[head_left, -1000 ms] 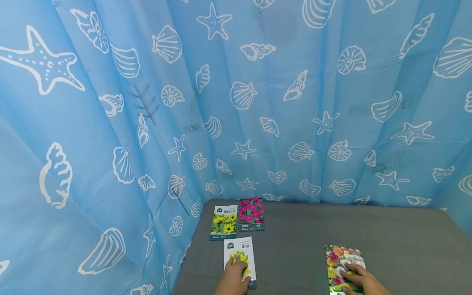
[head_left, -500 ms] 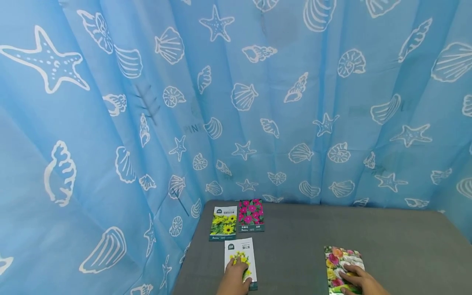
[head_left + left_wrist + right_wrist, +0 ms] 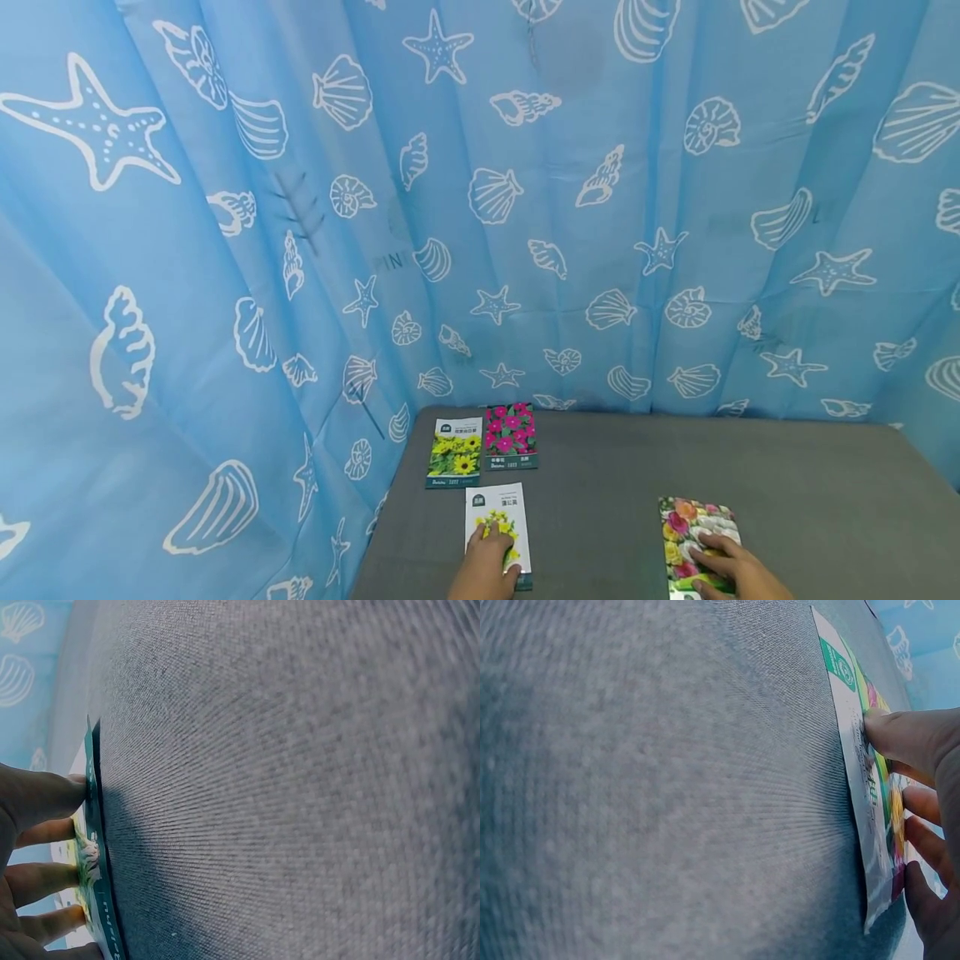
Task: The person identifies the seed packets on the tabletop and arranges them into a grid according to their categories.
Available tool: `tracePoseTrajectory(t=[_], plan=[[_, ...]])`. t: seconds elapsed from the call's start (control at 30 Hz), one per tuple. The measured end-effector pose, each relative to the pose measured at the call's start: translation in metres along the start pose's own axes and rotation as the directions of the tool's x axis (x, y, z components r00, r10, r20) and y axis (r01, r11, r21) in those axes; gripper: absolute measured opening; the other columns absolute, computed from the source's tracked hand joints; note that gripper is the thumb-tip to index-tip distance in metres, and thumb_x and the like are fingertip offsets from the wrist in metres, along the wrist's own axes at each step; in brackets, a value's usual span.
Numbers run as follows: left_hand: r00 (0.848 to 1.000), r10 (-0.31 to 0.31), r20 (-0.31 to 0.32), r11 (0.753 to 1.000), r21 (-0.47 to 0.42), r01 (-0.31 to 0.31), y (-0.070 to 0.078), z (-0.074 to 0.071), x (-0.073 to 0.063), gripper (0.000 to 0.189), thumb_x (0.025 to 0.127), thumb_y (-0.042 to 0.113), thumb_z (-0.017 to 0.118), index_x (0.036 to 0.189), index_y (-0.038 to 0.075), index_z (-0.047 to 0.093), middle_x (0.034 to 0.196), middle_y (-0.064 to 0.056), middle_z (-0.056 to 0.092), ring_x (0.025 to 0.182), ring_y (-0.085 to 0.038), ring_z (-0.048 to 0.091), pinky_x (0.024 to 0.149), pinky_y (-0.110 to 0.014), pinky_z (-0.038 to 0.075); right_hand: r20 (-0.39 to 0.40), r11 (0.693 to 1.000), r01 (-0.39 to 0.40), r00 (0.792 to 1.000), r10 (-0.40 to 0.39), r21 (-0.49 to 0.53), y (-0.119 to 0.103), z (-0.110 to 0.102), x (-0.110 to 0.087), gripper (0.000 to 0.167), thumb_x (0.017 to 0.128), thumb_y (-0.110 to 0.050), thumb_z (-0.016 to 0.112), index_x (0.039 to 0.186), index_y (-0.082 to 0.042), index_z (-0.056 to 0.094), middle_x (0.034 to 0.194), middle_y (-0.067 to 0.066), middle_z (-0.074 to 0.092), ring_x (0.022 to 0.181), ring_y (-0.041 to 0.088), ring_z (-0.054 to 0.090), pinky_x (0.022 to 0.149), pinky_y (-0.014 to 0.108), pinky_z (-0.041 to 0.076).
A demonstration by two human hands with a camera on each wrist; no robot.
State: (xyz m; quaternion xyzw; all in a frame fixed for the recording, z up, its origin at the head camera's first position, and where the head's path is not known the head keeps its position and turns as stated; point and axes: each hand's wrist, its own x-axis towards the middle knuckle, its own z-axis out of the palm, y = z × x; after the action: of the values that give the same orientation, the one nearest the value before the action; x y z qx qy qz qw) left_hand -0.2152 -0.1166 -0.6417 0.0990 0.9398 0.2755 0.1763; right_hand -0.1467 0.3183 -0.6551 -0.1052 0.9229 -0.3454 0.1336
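My left hand (image 3: 486, 568) rests its fingertips on a white seed packet (image 3: 495, 498) with yellow flowers. In the left wrist view, the thumb and spread fingers touch the face of this packet (image 3: 93, 817), which lies on the grey cloth. Farther right, the fingertips of my right hand (image 3: 735, 568) press on a seed packet (image 3: 678, 525) printed with multicoloured roses. The right wrist view shows that packet's white and green lower end (image 3: 847, 712), with thumb and fingers spread over the face. Both hands partly cover their packets.
A sunflower seed packet (image 3: 455, 454) and a pink-flowered seed packet (image 3: 512, 437) lie side by side at the table's back left corner. Grey cloth covers the table (image 3: 600, 483). A blue curtain (image 3: 570, 250) with white shells hangs behind and to the left.
My left hand has slid the yellow-flowered packet slightly to the right. The right hand and rose packet stay in nearly the same place.
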Motion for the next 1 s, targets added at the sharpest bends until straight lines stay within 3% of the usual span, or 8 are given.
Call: tracePoseTrajectory(t=[0.23, 0.57, 1.0], plan=[[1.0, 0.01, 0.009, 1.0, -0.011, -0.01, 0.0023, -0.0003, 0.0012, 0.032, 0.091, 0.016, 0.084, 0.117, 0.001, 0.076, 0.143, -0.034, 0.062, 0.141, -0.064, 0.045, 0.113, -0.076, 0.04, -0.015, 0.999, 0.015, 1.0, -0.016, -0.051, 0.0005, -0.0002, 0.0006, 0.058, 0.101, -0.044, 0.07, 0.136, 0.001, 0.069, 0.143, 0.031, 0.058, 0.114, 0.048, 0.063, 0.093, 0.053, 0.061], [0.998, 0.047, 0.032, 0.999, 0.017, -0.048, 0.0021, 0.0024, 0.0031, 0.032, 0.091, 0.015, 0.084, 0.118, 0.001, 0.075, 0.14, -0.033, 0.065, 0.141, -0.061, 0.048, 0.113, -0.075, 0.041, -0.019, 0.998, 0.0, 1.0, -0.001, -0.068, 0.0044, 0.0037, 0.0008, 0.057, 0.1, -0.043, 0.072, 0.136, 0.001, 0.07, 0.142, 0.03, 0.059, 0.117, 0.053, 0.063, 0.092, 0.06, 0.059], [0.998, 0.065, 0.027, 0.998, 0.025, -0.066, 0.0059, 0.0058, 0.0065, 0.034, 0.091, 0.018, 0.084, 0.12, 0.002, 0.075, 0.142, -0.032, 0.063, 0.139, -0.061, 0.049, 0.112, -0.073, 0.044, -0.042, 0.994, 0.039, 0.998, -0.043, -0.105, 0.0063, 0.0038, 0.001, 0.057, 0.102, -0.045, 0.07, 0.136, 0.0, 0.07, 0.141, 0.03, 0.059, 0.117, 0.047, 0.064, 0.09, 0.054, 0.06]])
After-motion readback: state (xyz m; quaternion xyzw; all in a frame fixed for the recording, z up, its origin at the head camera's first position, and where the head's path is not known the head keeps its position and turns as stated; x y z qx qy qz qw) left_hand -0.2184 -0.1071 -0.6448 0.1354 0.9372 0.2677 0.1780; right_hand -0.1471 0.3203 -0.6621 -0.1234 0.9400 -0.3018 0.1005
